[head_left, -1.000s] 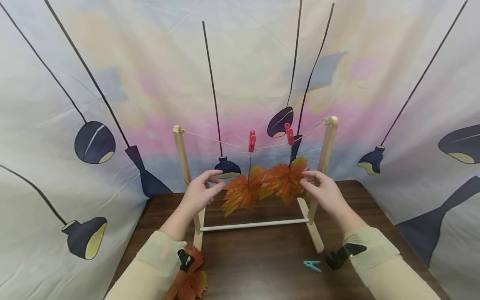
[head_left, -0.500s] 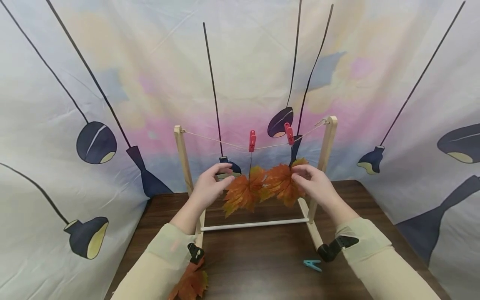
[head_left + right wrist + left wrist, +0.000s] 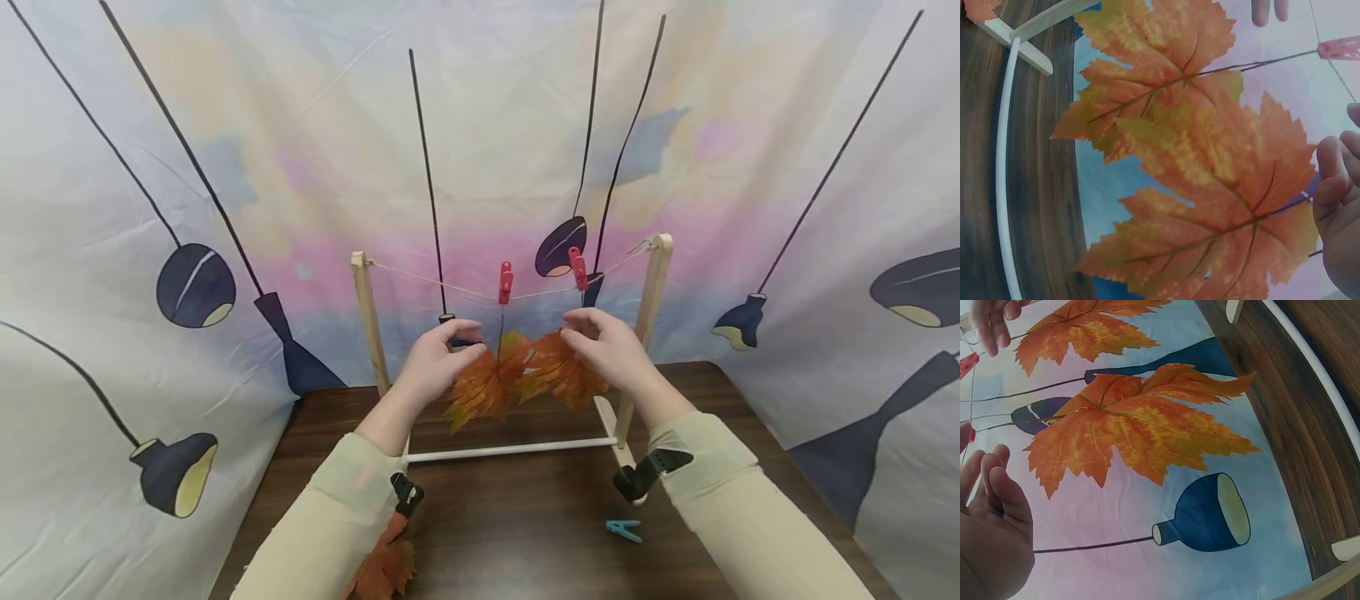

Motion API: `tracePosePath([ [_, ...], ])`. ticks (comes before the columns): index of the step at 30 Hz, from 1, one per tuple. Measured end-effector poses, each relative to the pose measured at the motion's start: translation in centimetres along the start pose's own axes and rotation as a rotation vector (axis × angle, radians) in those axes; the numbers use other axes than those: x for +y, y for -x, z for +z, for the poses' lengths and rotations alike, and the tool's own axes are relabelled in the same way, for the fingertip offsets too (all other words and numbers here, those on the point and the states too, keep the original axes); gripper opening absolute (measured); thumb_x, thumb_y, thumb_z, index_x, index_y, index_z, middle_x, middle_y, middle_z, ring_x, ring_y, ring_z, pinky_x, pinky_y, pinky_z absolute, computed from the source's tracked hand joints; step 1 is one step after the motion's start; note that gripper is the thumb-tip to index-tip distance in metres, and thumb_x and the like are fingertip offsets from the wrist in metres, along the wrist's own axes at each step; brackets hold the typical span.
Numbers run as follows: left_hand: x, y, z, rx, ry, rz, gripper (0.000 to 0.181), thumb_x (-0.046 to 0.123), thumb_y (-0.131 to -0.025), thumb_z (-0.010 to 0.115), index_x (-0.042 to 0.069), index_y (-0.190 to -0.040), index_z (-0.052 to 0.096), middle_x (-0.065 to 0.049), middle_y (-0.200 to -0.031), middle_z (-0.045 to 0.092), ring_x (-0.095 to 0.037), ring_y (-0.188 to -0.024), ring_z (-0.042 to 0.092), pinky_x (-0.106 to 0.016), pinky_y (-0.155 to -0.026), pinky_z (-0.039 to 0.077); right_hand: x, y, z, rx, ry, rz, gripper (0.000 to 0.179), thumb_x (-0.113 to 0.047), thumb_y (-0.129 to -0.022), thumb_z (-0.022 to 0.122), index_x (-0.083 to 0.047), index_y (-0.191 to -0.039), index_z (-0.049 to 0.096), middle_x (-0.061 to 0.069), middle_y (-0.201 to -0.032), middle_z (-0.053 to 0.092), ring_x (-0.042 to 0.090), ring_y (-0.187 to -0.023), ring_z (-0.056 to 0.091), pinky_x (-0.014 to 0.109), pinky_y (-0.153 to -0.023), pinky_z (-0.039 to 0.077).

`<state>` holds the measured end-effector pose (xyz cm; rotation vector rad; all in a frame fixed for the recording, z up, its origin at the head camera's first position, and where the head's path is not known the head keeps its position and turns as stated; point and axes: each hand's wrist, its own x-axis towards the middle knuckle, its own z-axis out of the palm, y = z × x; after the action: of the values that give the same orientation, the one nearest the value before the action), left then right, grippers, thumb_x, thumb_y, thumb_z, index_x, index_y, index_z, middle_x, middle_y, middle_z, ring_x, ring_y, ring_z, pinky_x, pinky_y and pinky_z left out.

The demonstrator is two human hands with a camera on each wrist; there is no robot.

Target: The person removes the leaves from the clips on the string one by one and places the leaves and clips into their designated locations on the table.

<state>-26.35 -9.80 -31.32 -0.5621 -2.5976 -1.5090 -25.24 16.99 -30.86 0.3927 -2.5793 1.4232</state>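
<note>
Two orange artificial maple leaves hang by thin stems from a string (image 3: 542,293) tied across a wooden rack. A red clothespin (image 3: 506,283) fastens the left leaf (image 3: 480,390); another red clothespin (image 3: 577,268) fastens the right leaf (image 3: 562,379). My left hand (image 3: 437,364) hovers beside the left leaf, thumb and fingers loosely curved with a gap between them. In the left wrist view, nothing lies within the left hand (image 3: 997,531). My right hand (image 3: 613,352) overlaps the upper right of its leaf, thumb and fingers apart. In the right wrist view, the right hand (image 3: 1342,209) is near that stem.
A light blue clothespin (image 3: 624,531) lies on the dark wooden table (image 3: 517,533) at front right. Another orange leaf (image 3: 384,571) lies at front left, partly under my left sleeve. The rack's right post (image 3: 654,287) and white crossbar (image 3: 513,451) stand close to my arms.
Both hands have moved inward and slightly up, the right one from the right leaf's outer edge toward its stem. The leaves hang nearly as before.
</note>
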Motion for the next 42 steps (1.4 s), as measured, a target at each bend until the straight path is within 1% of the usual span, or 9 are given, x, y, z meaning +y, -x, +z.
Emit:
tracePosePath([
  [3,0.1,-0.5,0.3,-0.013,0.032,-0.009,0.035,0.027,-0.091,0.063,0.018,-0.124,0.058,0.001,-0.114,0.063,-0.023,-0.073,0.055,-0.035,-0.056,0.048,-0.6,-0.3,-0.1,0.022,0.021,-0.017,0.036,-0.031,-0.093,0.058,-0.012,-0.124,0.056,0.007,-0.106,0.060,0.022,-0.079,0.058,0.035,-0.068,0.049],
  [8,0.3,-1.3,1.0,-0.013,0.039,-0.011,0.035,0.025,-0.090,0.064,0.017,-0.123,0.059,0.003,-0.111,0.064,-0.013,-0.086,0.058,-0.031,-0.067,0.048,-1.5,-0.6,-0.2,0.021,0.027,-0.035,0.035,-0.029,-0.093,0.059,-0.013,-0.125,0.057,0.005,-0.110,0.060,0.021,-0.078,0.058,0.034,-0.066,0.048],
  [14,0.9,-1.9,1.8,-0.014,0.078,-0.039,0.036,0.026,-0.090,0.065,0.017,-0.124,0.059,0.005,-0.112,0.063,-0.020,-0.053,0.046,-0.031,-0.050,0.044,-2.8,-1.0,-0.4,0.016,0.008,-0.056,0.038,-0.030,-0.093,0.059,-0.014,-0.127,0.056,0.005,-0.115,0.061,0.022,-0.080,0.060,0.036,-0.073,0.051],
  [20,0.6,-2.2,2.7,0.001,0.094,-0.058,0.035,0.026,-0.090,0.064,0.022,-0.124,0.060,0.008,-0.114,0.062,-0.016,-0.043,0.042,-0.029,-0.045,0.041,-3.4,-1.5,-0.4,0.020,-0.002,-0.075,0.038,-0.028,-0.093,0.060,-0.011,-0.126,0.057,0.006,-0.116,0.062,0.027,-0.088,0.062,0.037,-0.075,0.052],
  [25,0.4,-2.1,3.0,0.010,0.094,-0.064,0.035,0.025,-0.090,0.065,0.021,-0.124,0.061,0.006,-0.115,0.062,-0.016,-0.040,0.039,-0.029,-0.043,0.039,-3.8,-1.6,0.0,0.035,0.018,-0.085,0.038,-0.030,-0.092,0.060,-0.012,-0.126,0.058,0.005,-0.117,0.063,0.022,-0.090,0.060,0.037,-0.076,0.051],
  [27,0.5,-2.2,3.1,0.027,0.067,-0.060,0.035,0.024,-0.089,0.065,0.020,-0.124,0.061,0.005,-0.115,0.062,-0.018,-0.044,0.044,-0.031,-0.046,0.043,-4.0,-1.7,0.1,0.038,0.022,-0.089,0.039,-0.031,-0.092,0.060,-0.014,-0.127,0.058,0.003,-0.118,0.062,0.020,-0.090,0.060,0.036,-0.075,0.051],
  [31,1.0,-2.6,3.5,0.080,-0.015,-0.049,0.035,0.023,-0.089,0.065,0.015,-0.123,0.062,0.001,-0.114,0.065,-0.020,-0.078,0.062,-0.037,-0.070,0.051,-4.6,-2.2,0.5,0.026,-0.016,-0.097,0.042,-0.031,-0.091,0.061,-0.013,-0.129,0.056,0.003,-0.120,0.061,0.024,-0.083,0.061,0.039,-0.070,0.052],
  [34,1.4,-3.0,3.9,0.108,-0.037,-0.055,0.036,0.022,-0.088,0.065,0.011,-0.122,0.062,-0.002,-0.113,0.065,-0.019,-0.102,0.061,-0.038,-0.086,0.048,-5.0,-2.5,0.8,0.015,-0.050,-0.103,0.042,-0.028,-0.092,0.061,-0.011,-0.129,0.055,0.006,-0.122,0.061,0.025,-0.078,0.063,0.042,-0.067,0.052],
  [42,1.3,-3.3,4.6,0.134,0.038,-0.027,0.025,0.019,-0.087,0.066,0.014,-0.112,0.067,-0.001,-0.105,0.067,-0.021,-0.098,0.063,-0.039,-0.083,0.050,-5.2,-3.1,1.2,-0.013,-0.057,-0.112,0.041,-0.025,-0.093,0.059,-0.011,-0.131,0.054,0.007,-0.123,0.059,0.022,-0.078,0.062,0.040,-0.065,0.052],
])
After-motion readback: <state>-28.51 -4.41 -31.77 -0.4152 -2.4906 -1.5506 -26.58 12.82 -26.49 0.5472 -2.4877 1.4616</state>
